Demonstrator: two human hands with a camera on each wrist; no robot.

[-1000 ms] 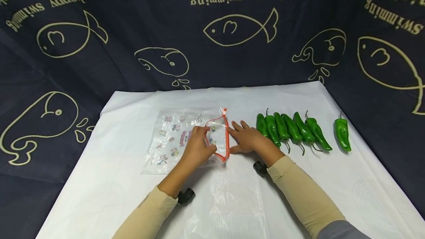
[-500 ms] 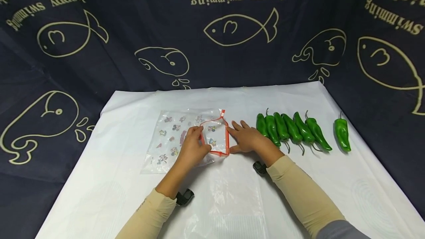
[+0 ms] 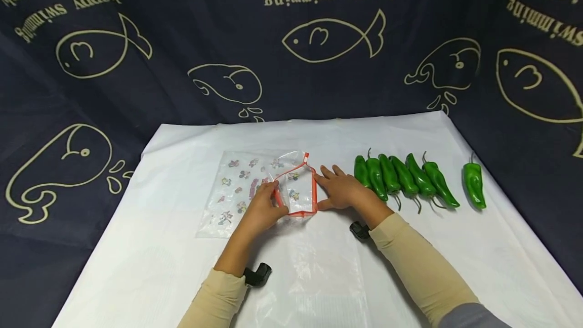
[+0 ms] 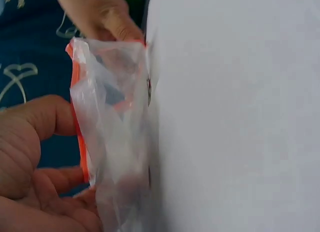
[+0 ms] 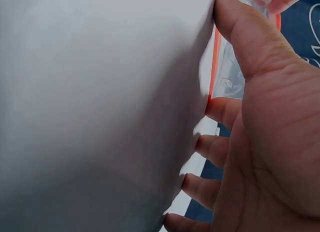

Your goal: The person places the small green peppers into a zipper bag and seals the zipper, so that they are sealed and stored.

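Observation:
A clear zip bag [image 3: 237,194] printed with small cartoon figures lies on the white table, its red-edged mouth spread apart toward the right. My left hand [image 3: 261,206] holds the raised upper red edge, index finger and thumb set apart along it; in the left wrist view, the fingers [image 4: 62,114] meet that red strip and the plastic hangs beyond. My right hand [image 3: 339,189] lies with fingers spread on the table. Its thumb and index fingertips press at the lower red edge [image 5: 215,67] in the right wrist view.
Several green peppers [image 3: 401,176] lie in a row right of my right hand, and a single green pepper [image 3: 473,185] lies farther right. A clear plastic sheet [image 3: 323,272] covers the table's front middle. A dark printed curtain [image 3: 246,4] surrounds the back and sides.
My left hand has drawn the upper red edge leftward, so the bag's mouth gapes wider. My right hand keeps its place at the lower edge. The head view has shifted slightly.

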